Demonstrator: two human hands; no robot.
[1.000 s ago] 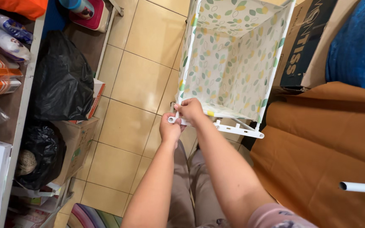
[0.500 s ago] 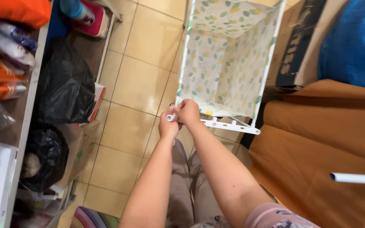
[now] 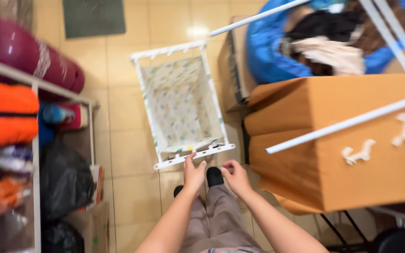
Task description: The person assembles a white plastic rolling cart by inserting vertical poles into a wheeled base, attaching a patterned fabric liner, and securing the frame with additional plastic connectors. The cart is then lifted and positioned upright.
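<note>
A white-framed hamper [image 3: 191,159] with a leaf-print fabric liner [image 3: 179,100] stands on the tiled floor in front of me. My left hand [image 3: 194,174] reaches forward, and its fingertips touch the near white rail of the frame. My right hand [image 3: 234,176] hovers just right of it, a little short of the rail, with loosely curled fingers. Blur hides whether it holds anything small. My legs in grey trousers and black shoes [image 3: 214,177] are below the hands.
An orange box [image 3: 348,178] at the right carries white plastic connectors [image 3: 362,153] and a white rod [image 3: 343,124]. Behind it lie a blue bag of clothes [image 3: 268,51] and a cardboard box [image 3: 233,70]. A shelf [image 3: 33,154] with bundles and black bags [image 3: 64,180] lines the left.
Both hands were together on the hamper frame's near corner. Now the right hand has come off it and the left only touches the rail. The view has swung, showing more of the orange box.
</note>
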